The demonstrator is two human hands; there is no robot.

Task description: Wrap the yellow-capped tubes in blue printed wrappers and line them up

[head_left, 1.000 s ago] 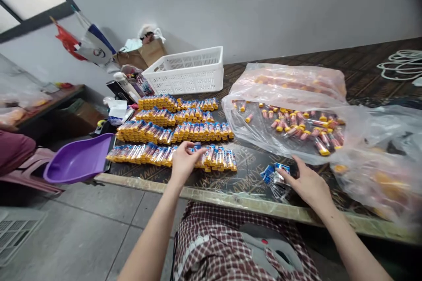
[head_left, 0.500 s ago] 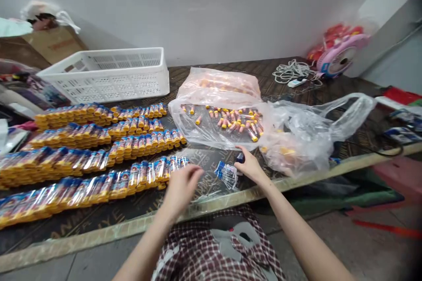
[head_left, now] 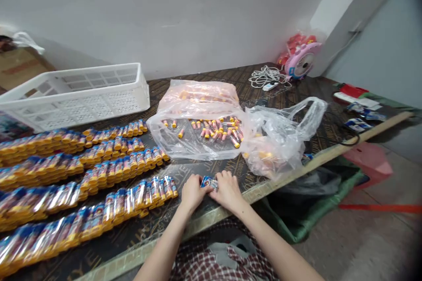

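Observation:
Near the table's front edge, my left hand (head_left: 193, 192) and my right hand (head_left: 227, 189) meet around small blue-and-clear printed wrappers (head_left: 209, 183). The fingers of both hands are closed on them; how many wrappers there are is hard to tell. Behind the hands lies an open clear plastic bag (head_left: 194, 153) with small pink tubes with yellow caps (head_left: 219, 130) spread in it. To its right sits a crumpled clear bag (head_left: 273, 140) with more yellow and pink pieces inside. Rows of stacked blue-and-yellow wrapped tubes (head_left: 125, 169) fill the table's left side.
A white plastic basket (head_left: 89, 96) stands at the back left, beside a cardboard box (head_left: 21, 68). At the back right are a coiled white cable (head_left: 268, 77) and a pink fan (head_left: 301, 61). Blue-and-white packets (head_left: 358, 125) lie at the right, and a green bag (head_left: 296, 215) hangs below the edge.
The view has shifted right. My left hand has moved from beside the tube rows to the wrappers, and my right hand has closed in on them too, so both hands are now together.

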